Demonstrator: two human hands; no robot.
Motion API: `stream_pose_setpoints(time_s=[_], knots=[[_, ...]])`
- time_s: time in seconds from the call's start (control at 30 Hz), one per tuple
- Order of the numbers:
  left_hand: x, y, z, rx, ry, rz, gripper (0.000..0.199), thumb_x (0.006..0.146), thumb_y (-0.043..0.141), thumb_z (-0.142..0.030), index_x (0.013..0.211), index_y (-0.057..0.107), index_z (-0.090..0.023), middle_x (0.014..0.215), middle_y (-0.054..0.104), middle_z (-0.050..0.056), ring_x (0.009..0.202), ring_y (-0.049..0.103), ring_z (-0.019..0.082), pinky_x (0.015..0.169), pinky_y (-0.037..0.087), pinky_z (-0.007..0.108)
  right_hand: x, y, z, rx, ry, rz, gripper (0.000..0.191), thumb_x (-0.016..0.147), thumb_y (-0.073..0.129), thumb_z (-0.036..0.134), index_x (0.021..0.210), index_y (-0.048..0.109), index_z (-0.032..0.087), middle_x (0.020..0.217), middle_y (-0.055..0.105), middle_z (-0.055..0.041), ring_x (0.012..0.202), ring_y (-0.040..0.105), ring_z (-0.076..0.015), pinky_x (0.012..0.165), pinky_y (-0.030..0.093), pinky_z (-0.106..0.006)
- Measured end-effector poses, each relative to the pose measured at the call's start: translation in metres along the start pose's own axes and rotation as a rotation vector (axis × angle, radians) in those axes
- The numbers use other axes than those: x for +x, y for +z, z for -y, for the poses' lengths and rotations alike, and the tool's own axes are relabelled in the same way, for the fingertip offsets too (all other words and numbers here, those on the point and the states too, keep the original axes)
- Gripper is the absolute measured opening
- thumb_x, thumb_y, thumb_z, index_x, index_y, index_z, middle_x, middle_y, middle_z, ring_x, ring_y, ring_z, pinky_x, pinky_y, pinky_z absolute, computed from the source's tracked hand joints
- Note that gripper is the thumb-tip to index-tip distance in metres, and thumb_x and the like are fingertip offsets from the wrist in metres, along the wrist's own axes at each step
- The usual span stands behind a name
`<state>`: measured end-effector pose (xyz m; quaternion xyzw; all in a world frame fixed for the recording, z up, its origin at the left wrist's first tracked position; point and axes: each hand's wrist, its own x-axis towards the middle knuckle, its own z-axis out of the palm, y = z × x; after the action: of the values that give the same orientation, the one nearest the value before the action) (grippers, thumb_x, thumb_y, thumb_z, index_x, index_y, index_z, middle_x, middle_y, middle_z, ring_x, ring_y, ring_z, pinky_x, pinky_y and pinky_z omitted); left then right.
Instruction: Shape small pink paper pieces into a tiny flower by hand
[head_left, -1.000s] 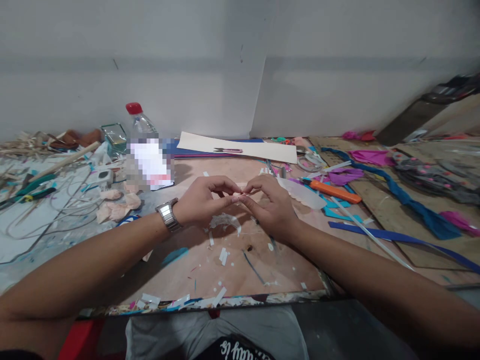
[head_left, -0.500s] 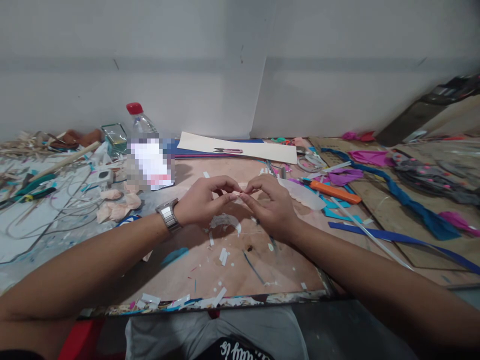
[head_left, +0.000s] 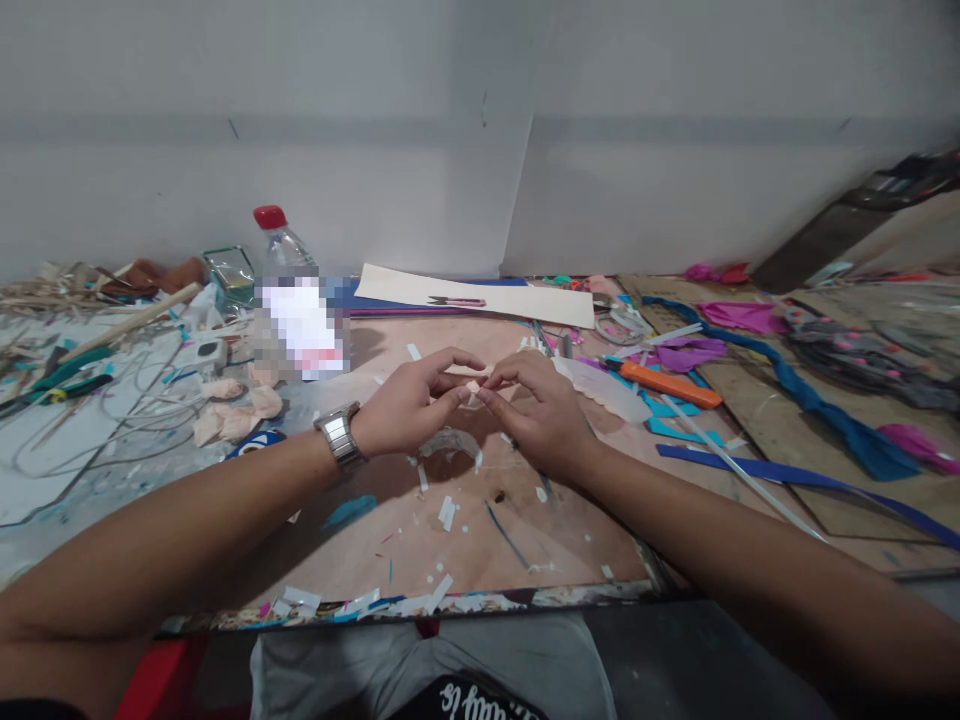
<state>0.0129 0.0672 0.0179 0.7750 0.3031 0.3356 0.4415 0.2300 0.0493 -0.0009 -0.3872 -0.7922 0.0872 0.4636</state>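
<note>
Above the middle of the wooden work board (head_left: 442, 545), my two hands meet fingertip to fingertip. Between them is a small pale peach piece (head_left: 472, 390), too small to name for certain. My left hand (head_left: 409, 400), with a metal watch on the wrist, pinches it from the left. From the right, my right hand (head_left: 544, 410) pinches it with thumb and forefinger. The fingers cover much of the piece. A clear curved plastic scrap (head_left: 450, 445) lies on the board below the hands.
To the left are green-handled pliers (head_left: 71, 380), peach fabric pieces (head_left: 236, 412) and a red-capped bottle (head_left: 283, 245). Thread snips (head_left: 456, 301) rest on a cream strip (head_left: 540, 305) at the back. An orange utility knife (head_left: 670, 384) and a blue strip (head_left: 750, 468) lie right.
My left fingers have opened slightly around the pale peach piece, and more of it shows between the fingertips. Both hands stay in nearly the same place.
</note>
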Motion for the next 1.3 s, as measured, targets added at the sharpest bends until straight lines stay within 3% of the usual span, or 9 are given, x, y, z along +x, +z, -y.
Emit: stream_pose_setpoints(time_s=[0.13,0.3,0.47,0.9,1.1,1.3], knots=[[-0.001,0.002,0.000,-0.081,-0.008,0.033,0.042,0.099,0.066,-0.038,0.136,0.056,-0.018,0.126,0.076,0.015,0.112,0.076,0.025,0.081,0.060,0.029,-0.001,0.000,0.000,0.013,-0.022,0.016,0.013,0.098,0.070,0.034,0.090,0.066,0.024,0.091,0.072,-0.0037,0.092,0.064,-0.0234,0.086,0.047,-0.042],[0.001,0.003,0.004,-0.102,0.014,-0.034,0.029,0.098,0.068,-0.037,0.119,0.063,-0.017,0.121,0.076,0.013,0.111,0.076,0.023,0.091,0.061,0.032,-0.001,0.000,0.000,0.001,-0.018,0.017,0.014,0.098,0.070,0.036,0.092,0.065,0.025,0.091,0.072,-0.0037,0.091,0.064,-0.0235,0.085,0.047,-0.042],[0.002,0.003,0.007,-0.088,-0.002,-0.029,0.024,0.099,0.067,-0.038,0.110,0.061,-0.017,0.111,0.077,0.012,0.103,0.077,0.022,0.083,0.059,0.030,-0.001,0.000,-0.001,-0.003,0.001,0.022,0.016,0.098,0.070,0.038,0.091,0.066,0.024,0.089,0.071,-0.0034,0.090,0.063,-0.0232,0.084,0.046,-0.042],[0.000,0.001,0.003,0.028,-0.037,0.061,0.024,0.103,0.060,-0.040,0.113,0.054,-0.019,0.106,0.078,0.009,0.095,0.074,0.018,0.072,0.049,0.025,-0.002,0.000,-0.005,-0.037,-0.057,0.027,0.014,0.098,0.071,0.039,0.093,0.068,0.026,0.091,0.073,-0.0037,0.092,0.065,-0.0238,0.086,0.047,-0.043],[0.001,0.002,0.009,-0.027,-0.027,0.064,0.024,0.102,0.060,-0.041,0.110,0.055,-0.019,0.112,0.076,0.011,0.102,0.075,0.020,0.079,0.054,0.028,-0.002,0.000,-0.004,-0.044,-0.041,0.015,0.017,0.096,0.073,0.041,0.092,0.067,0.026,0.089,0.074,-0.0031,0.090,0.065,-0.0238,0.085,0.047,-0.043],[0.002,0.002,0.006,0.078,0.053,0.033,0.017,0.103,0.058,-0.034,0.110,0.060,-0.019,0.108,0.074,0.008,0.096,0.072,0.017,0.084,0.054,0.030,-0.001,0.000,-0.002,-0.026,-0.046,0.011,0.016,0.097,0.072,0.041,0.094,0.067,0.026,0.091,0.074,-0.0030,0.091,0.066,-0.0241,0.086,0.047,-0.044]])
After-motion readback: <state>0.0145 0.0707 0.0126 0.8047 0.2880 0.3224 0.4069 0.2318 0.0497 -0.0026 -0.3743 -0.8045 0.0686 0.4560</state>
